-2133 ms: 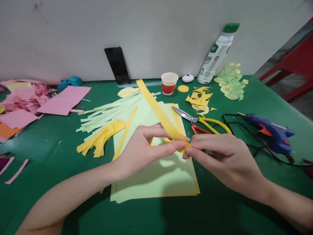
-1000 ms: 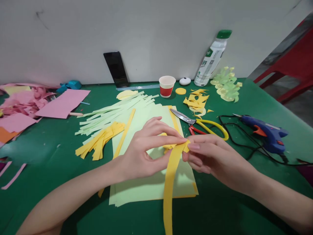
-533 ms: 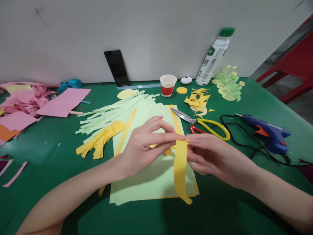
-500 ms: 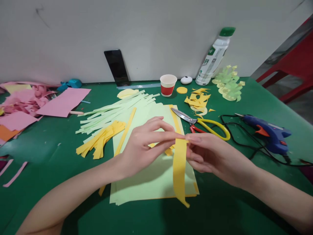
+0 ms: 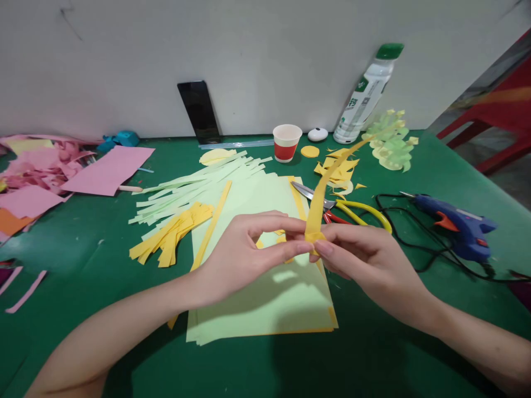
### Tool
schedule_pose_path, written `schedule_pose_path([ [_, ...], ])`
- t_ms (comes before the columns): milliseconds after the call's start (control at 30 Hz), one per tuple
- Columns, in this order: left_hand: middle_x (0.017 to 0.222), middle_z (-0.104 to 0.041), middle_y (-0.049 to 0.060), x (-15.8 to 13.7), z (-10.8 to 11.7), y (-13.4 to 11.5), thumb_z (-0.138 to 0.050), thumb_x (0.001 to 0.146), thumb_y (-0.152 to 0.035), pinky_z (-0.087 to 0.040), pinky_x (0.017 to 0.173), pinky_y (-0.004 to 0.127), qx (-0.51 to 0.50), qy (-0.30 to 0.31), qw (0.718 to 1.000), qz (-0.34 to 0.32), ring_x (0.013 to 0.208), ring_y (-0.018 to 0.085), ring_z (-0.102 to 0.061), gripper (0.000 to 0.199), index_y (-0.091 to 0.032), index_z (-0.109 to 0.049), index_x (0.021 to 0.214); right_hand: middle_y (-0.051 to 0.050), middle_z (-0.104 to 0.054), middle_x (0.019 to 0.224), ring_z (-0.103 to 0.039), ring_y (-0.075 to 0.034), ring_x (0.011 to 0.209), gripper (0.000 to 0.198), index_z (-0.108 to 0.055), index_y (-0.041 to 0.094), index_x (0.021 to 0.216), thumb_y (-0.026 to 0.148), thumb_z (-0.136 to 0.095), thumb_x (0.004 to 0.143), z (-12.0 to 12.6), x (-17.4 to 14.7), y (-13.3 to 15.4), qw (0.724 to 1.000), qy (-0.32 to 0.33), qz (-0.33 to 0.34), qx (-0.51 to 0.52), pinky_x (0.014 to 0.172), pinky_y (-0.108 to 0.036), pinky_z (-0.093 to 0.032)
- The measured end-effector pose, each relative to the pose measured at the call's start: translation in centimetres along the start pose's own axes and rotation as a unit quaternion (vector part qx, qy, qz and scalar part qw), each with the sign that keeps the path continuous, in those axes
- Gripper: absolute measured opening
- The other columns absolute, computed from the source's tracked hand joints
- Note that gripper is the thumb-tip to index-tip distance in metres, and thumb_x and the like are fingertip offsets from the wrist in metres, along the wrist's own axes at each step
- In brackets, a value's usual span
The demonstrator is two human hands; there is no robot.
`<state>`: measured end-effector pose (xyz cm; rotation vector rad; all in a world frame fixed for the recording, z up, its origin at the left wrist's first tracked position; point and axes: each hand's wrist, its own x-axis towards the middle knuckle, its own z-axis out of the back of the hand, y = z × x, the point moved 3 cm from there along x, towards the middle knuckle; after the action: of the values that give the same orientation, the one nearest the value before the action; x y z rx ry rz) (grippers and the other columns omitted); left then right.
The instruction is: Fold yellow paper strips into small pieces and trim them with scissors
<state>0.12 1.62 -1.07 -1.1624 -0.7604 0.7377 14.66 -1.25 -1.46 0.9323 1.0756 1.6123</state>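
Observation:
Between both hands is a yellow paper strip, folded over at its lower end, with its long free end rising away toward the upper right. My left hand pinches the folded end from the left between thumb and fingers. From the right, my right hand grips the same fold, its thumb on the front. Below them lies a stack of pale green paper sheets, with small yellow pieces partly hidden behind my left hand. Scissors with yellow and red handles rest just beyond my right hand.
Green-fringed paper and a bundle of yellow strips lie left. A paper cup, a phone and a bottle stand by the wall. A blue glue gun with its cord is right; pink paper is far left.
The strip's long end hung down toward the table before; now it points up and away. A fold shows at the held end, and both hands have shifted their pinch onto it.

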Motion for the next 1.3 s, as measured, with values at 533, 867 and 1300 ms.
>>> schedule_pose_path([
  [533, 0.083, -0.071, 0.001, -0.3, -0.1, 0.6, -0.066, 0.076, -0.021, -0.051, 0.073, 0.027, -0.011, -0.025, 0.999, -0.029, 0.076, 0.014, -0.063, 0.005, -0.019, -0.069, 0.079, 0.005, -0.041, 0.048, -0.036, -0.008, 0.045, 0.025, -0.057, 0.02, 0.063, 0.02, -0.049, 0.086, 0.3, -0.5, 0.0, 0.997, -0.012, 0.062, -0.04, 0.042, -0.023, -0.026],
  [867, 0.076, -0.066, -0.003, -0.4, 0.1, 0.5, -0.063, 0.077, -0.016, -0.048, 0.071, 0.021, -0.023, 0.026, 0.999, -0.004, 0.074, 0.01, -0.059, 0.005, -0.02, -0.067, 0.079, 0.003, -0.052, 0.049, -0.044, -0.008, 0.045, 0.026, -0.048, 0.019, 0.053, 0.014, -0.052, 0.079, 0.4, -0.6, 0.5, 0.991, -0.06, 0.099, -0.071, 0.04, -0.019, -0.033],
  [1300, 0.058, -0.053, -0.001, -0.3, -1.0, -0.2, -0.05, 0.086, -0.018, -0.044, 0.078, 0.029, 0.174, 0.064, 0.968, -0.17, 0.06, 0.01, -0.045, 0.026, -0.013, -0.051, 0.061, 0.001, -0.057, 0.052, -0.049, -0.011, 0.049, 0.02, -0.057, 0.019, 0.055, 0.019, -0.058, 0.074, 0.1, -0.5, 0.0, 0.988, -0.117, 0.069, -0.069, 0.044, -0.022, -0.038],
])
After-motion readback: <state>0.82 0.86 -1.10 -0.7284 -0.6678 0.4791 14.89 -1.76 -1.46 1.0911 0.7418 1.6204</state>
